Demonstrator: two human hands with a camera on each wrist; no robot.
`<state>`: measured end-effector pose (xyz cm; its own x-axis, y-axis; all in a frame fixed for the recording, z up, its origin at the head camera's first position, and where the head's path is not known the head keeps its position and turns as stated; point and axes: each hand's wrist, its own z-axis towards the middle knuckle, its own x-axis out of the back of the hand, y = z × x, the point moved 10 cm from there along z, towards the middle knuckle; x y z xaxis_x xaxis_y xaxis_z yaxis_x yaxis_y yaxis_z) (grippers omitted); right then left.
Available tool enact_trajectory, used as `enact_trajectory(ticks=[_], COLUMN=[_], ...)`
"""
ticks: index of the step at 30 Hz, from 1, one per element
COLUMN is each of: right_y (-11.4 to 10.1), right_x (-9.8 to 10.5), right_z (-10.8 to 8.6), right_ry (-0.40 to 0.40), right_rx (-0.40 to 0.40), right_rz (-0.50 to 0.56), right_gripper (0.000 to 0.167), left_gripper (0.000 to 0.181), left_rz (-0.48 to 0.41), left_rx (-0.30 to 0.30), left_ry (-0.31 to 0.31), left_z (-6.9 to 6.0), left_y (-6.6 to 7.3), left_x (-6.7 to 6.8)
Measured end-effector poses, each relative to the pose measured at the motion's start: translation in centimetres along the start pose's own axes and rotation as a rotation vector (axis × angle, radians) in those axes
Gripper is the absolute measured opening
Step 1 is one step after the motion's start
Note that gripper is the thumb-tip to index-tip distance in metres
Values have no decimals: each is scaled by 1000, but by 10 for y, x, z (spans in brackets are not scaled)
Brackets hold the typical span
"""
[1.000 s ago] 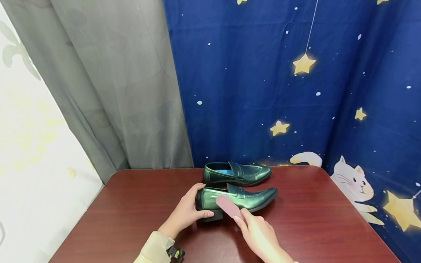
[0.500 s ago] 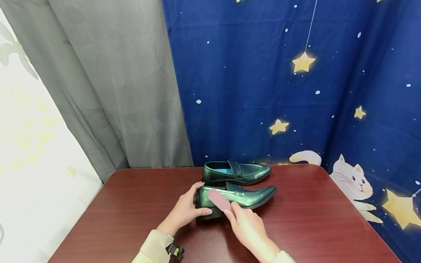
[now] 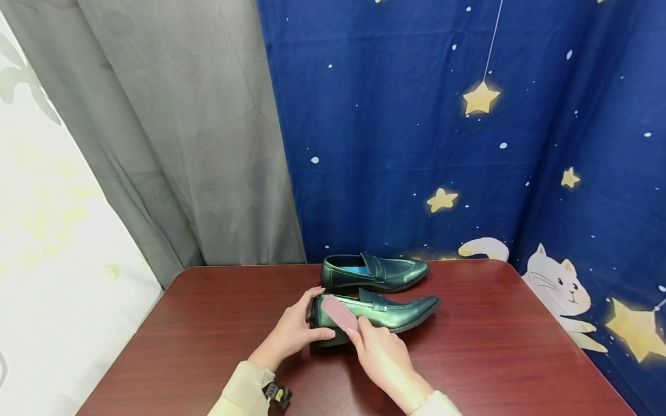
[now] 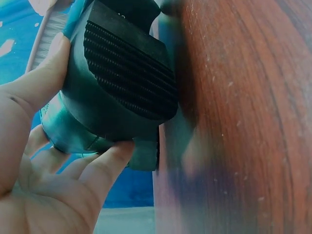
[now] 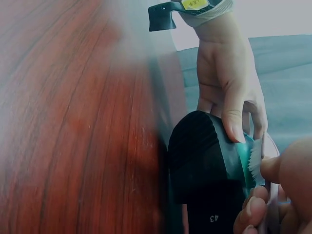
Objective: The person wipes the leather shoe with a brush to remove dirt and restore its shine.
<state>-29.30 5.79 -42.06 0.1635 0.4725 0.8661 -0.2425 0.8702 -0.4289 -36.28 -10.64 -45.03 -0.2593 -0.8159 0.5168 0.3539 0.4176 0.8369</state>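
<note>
My left hand (image 3: 288,336) holds the heel end of the nearer dark green loafer (image 3: 403,315), thumb low on the heel and fingers around the back. In the left wrist view the ribbed black heel (image 4: 131,73) faces the camera. My right hand (image 3: 384,353) grips a pink-backed brush (image 3: 339,313), laid slantwise against the loafer's near side close to the heel. White bristles (image 5: 255,163) meet the green upper in the right wrist view. Behind it, a matching loafer (image 3: 400,273) with a blue insole stands upright, toe to the right.
Both shoes are on a reddish-brown wooden table (image 3: 218,306), the farther one near its back edge. A grey curtain (image 3: 208,144) and a blue star-patterned curtain (image 3: 390,144) hang behind. A black strapped device (image 3: 278,396) sits on the left wrist.
The brush and my right hand have moved left and slightly up along the loafer's side toward the heel. My left hand keeps its hold in nearly the same place.
</note>
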Motion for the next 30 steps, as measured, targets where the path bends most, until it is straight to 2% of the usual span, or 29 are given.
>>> enact_trajectory(ticks=[10,19,26,30], right_y=[-8,-18,-25,-25], right_x=[-5,-12,-16,-18], right_z=[2,5,5,4], right_ry=[-25,-38,-60,-48], right_rx=[-8,-1,14,12], right_rz=[19,57,111,77], right_gripper=[27,27,28,30], left_gripper=[93,92,93,94], left_rz=[23,70,131,140], left_rx=[-2,-4,-11,-9], left_ry=[-6,21,65,68], left_z=[1,0,-1,-2], left_y=[2,2,5,5], left_x=[1,3,7,7])
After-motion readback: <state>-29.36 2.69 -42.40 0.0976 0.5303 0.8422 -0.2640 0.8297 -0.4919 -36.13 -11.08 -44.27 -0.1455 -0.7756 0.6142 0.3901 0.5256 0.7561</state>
